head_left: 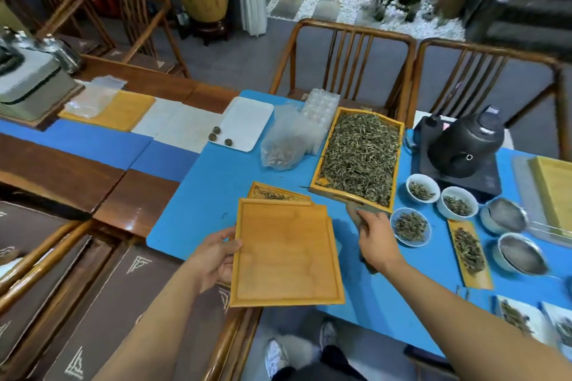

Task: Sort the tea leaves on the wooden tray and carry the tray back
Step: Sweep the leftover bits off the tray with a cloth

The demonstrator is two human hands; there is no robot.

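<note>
Tea leaves (pixel 360 151) fill the big wooden tray (pixel 399 145) at the far side of the table (pixel 198 192), its near edge lifted in the curled grip of the right hand (pixel 373 237); tilt it further and leaves could slide over the rim (a judgement). Left hand (pixel 213 257) clamps the rim of an empty tray (pixel 286 257), which could catch the smaller tray (pixel 272 192) of stray leaves beneath; three white bowls (pixel 422 188) and a narrow tray (pixel 469 252) hold sorted leaves.
</note>
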